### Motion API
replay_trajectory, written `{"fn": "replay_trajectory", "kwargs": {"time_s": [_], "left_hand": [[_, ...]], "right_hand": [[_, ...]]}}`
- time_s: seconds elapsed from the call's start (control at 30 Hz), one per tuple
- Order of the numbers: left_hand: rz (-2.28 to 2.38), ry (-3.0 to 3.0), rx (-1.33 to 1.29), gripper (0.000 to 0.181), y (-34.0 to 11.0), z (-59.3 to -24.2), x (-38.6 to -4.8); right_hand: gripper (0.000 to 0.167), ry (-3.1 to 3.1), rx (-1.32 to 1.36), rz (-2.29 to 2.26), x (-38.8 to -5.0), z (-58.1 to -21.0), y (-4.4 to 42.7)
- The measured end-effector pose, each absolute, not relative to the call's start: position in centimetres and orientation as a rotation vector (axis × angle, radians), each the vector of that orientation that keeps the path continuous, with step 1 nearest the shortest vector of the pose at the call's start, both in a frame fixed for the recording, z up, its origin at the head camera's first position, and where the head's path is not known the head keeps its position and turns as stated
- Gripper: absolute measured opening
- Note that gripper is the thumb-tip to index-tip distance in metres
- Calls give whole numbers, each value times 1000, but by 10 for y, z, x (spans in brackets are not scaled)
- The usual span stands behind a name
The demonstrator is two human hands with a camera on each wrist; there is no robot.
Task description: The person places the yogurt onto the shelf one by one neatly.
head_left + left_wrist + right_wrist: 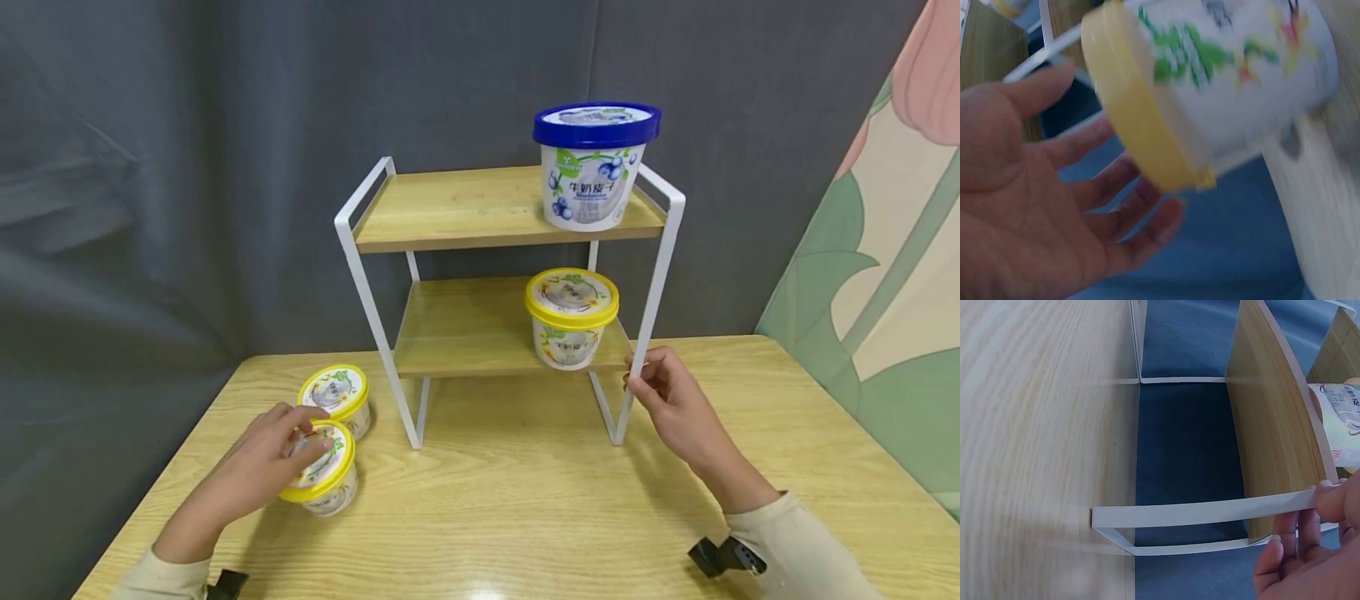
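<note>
My left hand [251,467] hovers over the nearer of two yellow-lidded tubs [339,482] on the table's left side, its fingers loosely spread. In the left wrist view this palm [1029,200] faces the tub's yellow lid [1125,94] without curling round it; whether the fingertips touch is unclear. Just behind stands the second yellow-lidded tub [336,390]. My right hand [681,410] pinches the front right leg of a two-tier shelf rack [654,304], near the lower board; the right wrist view shows thumb and fingers [1332,503] on the white frame.
On the rack's upper board [457,204] a larger blue-lidded tub [592,179] stands at the right. Another yellow-lidded tub [572,321] sits at the right of the lower board [465,333]. A dark curtain [225,167] hangs behind the wooden table [487,500].
</note>
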State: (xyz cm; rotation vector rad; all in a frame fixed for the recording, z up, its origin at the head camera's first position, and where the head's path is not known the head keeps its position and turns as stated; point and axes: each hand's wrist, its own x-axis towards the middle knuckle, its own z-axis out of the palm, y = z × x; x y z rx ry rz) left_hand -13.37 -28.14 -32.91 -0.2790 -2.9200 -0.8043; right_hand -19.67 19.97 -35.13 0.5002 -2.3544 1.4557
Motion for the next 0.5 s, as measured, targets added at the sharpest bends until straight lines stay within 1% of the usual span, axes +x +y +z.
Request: {"fn": "replay_trajectory", "kwargs": {"time_s": [0.07,0.2,0.4,0.5], "left_hand": [[-680,-2980,-307,49,-290,-329,-130],[-587,-2997,-304,63,-299,-328,-127],[-554,-3033,-329,95,-301,-327,-129],[-547,-3053,-347,104,-301,-327,-132]], "right_hand": [[18,-2356,502,1448,-196,-352,199],[18,-2354,501,1430,-196,-353,198],[19,-2358,501,1397,-196,-352,199],[19,-2364,502,1388,-198,-350,199]]}}
